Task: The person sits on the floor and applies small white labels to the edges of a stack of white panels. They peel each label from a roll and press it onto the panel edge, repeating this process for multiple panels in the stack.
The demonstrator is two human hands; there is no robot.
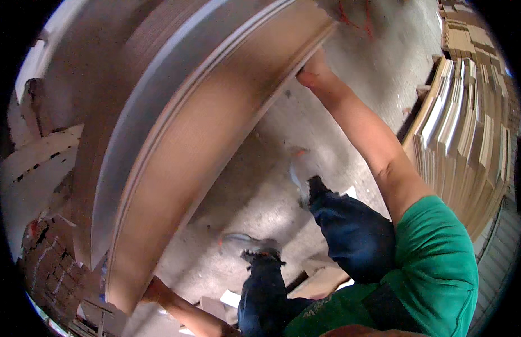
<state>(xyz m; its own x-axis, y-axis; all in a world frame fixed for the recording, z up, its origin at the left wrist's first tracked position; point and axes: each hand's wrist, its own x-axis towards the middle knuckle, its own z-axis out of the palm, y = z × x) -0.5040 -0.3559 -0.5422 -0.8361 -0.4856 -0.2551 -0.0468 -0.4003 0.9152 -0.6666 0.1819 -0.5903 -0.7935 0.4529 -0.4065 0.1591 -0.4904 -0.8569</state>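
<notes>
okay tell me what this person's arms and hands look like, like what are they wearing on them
Both forearms are bare, with no gloves, watch or bands visible on the right hand or the left hand. The right arm comes out of a short green sleeve that ends above the elbow. Both hands are partly hidden by the edge of the large brown board stack, so rings cannot be ruled out.

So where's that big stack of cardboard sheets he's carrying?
In the head view, the stack of cardboard sheets fills the left and centre, above the concrete floor, gripped by the right hand at its far end and the left hand at its near end.
</notes>
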